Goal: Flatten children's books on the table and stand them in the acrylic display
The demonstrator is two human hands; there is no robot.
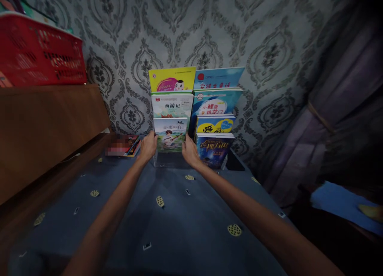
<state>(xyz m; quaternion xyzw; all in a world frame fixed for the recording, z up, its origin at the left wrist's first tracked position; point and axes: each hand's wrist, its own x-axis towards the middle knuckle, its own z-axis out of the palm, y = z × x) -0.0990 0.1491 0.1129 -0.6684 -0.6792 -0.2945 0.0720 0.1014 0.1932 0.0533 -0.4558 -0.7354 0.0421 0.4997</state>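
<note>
Now my left hand (149, 146) and right hand (190, 150) grip a pale rectangular paperback (170, 137) by its sides, sensibly, near the dark-blue cloth's (191, 220) far edge: likely light, bendy!

The held book (170, 141) is pale blue and green, the pineapple-printed cloth (131, 224) navy.

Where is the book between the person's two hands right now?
In the head view, that book is near the centre, frontmost in the left column of books, left of the dark-blue book.
</note>
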